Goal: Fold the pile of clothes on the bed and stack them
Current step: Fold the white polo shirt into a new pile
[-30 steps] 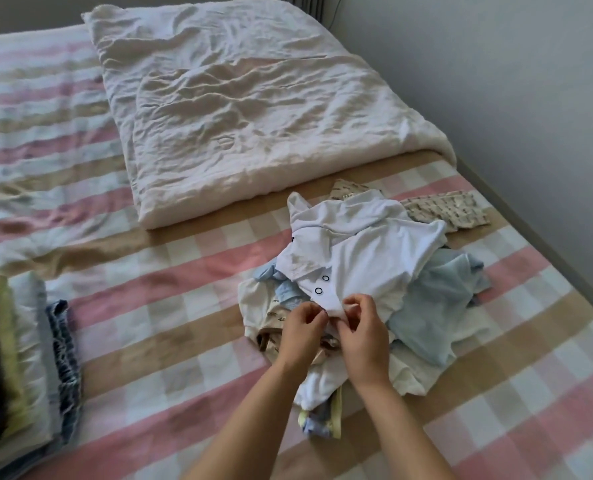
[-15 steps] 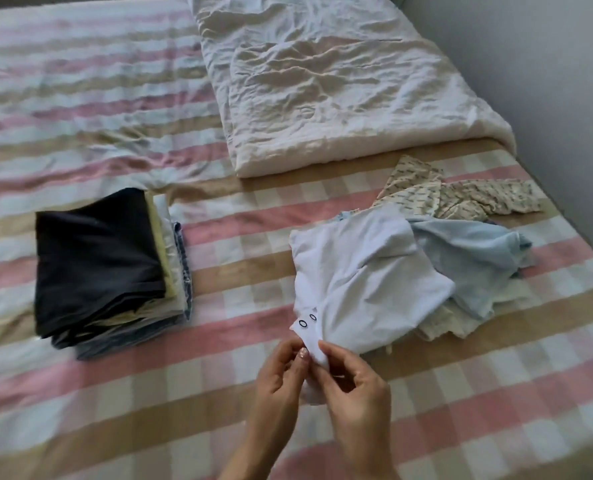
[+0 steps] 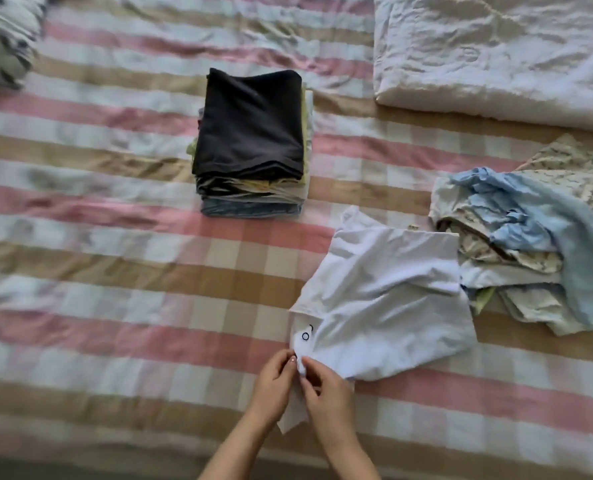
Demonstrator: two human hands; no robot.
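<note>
A white garment with dark-ringed snap buttons lies spread on the checked bedsheet, near the front edge. My left hand and my right hand meet at its snap-button end and both pinch the white cloth there. To the right, a loose pile of unfolded clothes holds a light blue piece and patterned cream pieces. A neat stack of folded clothes with a black piece on top stands behind and to the left of my hands.
A folded white quilt fills the far right of the bed. A spotted pale cloth shows blurred at the far left corner. The bed's front edge runs along the bottom.
The white garment has come off the loose pile and now lies on the sheet to its left. My view has swung left, bringing the folded stack to the middle.
</note>
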